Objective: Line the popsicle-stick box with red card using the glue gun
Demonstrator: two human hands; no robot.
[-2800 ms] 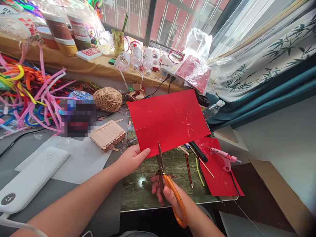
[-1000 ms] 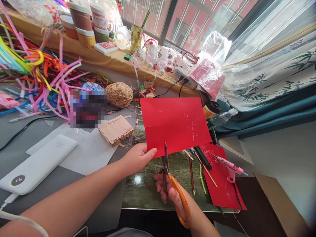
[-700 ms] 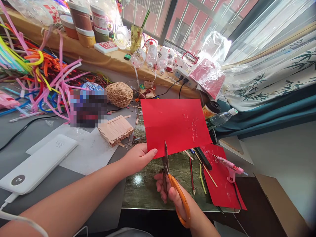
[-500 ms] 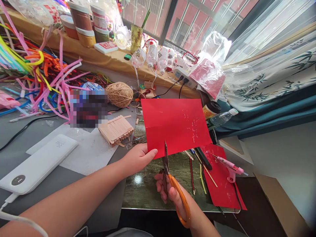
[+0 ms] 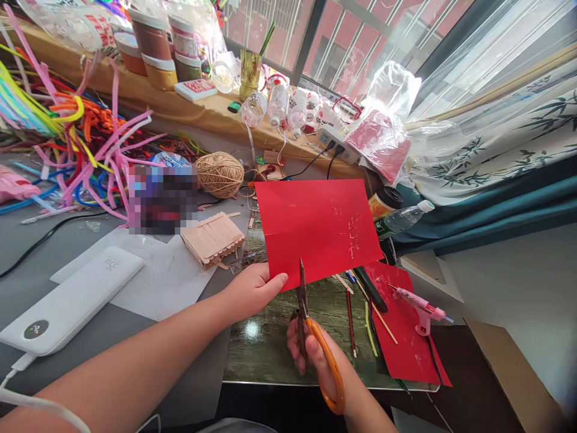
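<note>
Pipe cleaners [image 5: 118, 157] and a white power bank [image 5: 76, 300] lay on the table [image 5: 198, 385] at left, then a craft-stick panel [image 5: 214, 239] and a ball of twine [image 5: 219, 174]. The left hand [image 5: 256, 290], its grip closed, held a red sheet [image 5: 311, 225] aloft at center, blocking what lay behind. The right hand's [image 5: 318, 358] grip was wrapped around orange-handled scissors [image 5: 313, 329], their tip overlapping the sheet's lower edge. Farther right lay a pencil [image 5: 351, 325] and, on a second red sheet [image 5: 399, 349], a pink glue gun [image 5: 419, 305].

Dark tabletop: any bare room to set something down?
Yes: bare patch between the grey mat, left hand, right hand and front edge. Crowded right of the scissors: pencil, yellow-green strip, then pink glue gun over red paper.
</note>
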